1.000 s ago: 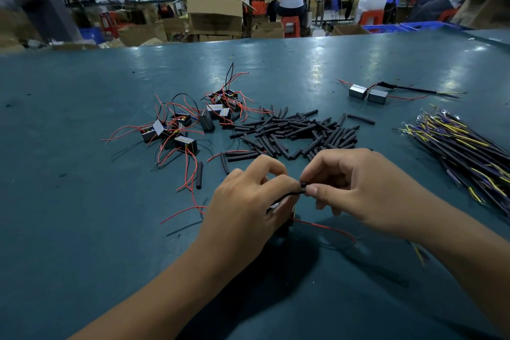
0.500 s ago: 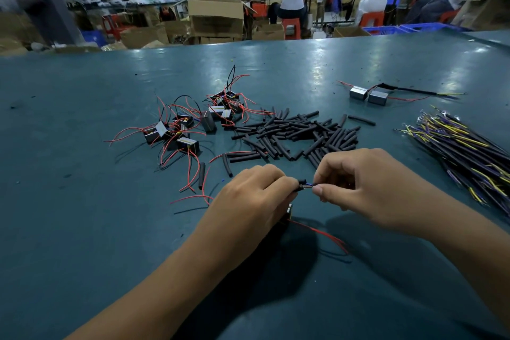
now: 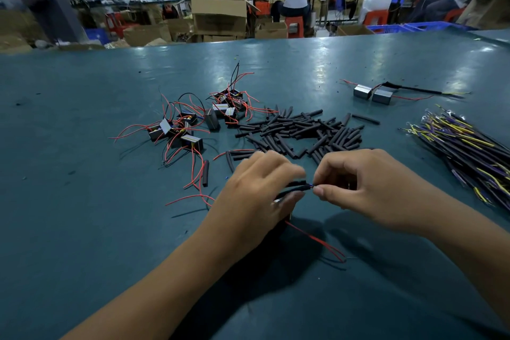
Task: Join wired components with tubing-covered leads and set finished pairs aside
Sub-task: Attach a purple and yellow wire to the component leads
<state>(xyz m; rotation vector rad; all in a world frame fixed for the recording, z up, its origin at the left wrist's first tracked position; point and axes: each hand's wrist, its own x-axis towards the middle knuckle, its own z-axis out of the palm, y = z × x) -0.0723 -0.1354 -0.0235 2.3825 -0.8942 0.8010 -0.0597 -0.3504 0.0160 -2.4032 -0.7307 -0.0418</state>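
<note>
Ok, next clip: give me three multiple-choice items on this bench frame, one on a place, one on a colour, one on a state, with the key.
1. Where does the finished pair of grey blocks lie?
A. on the table, far right, beyond the bundle of leads
B. among the loose components at left
C. under the left hand

2. What colour is the wire trailing from under the left hand?
A. yellow
B. red
C. white

3. What are the hands doing?
A. both lie flat on the table
B. only the right hand holds something
C. both pinch a black tubing piece between them

Key: 1 A, the two blocks sit apart near the right edge; 2 B, a red strand runs out toward the near side; 3 C, the fingertips of both meet at the tubing.
</note>
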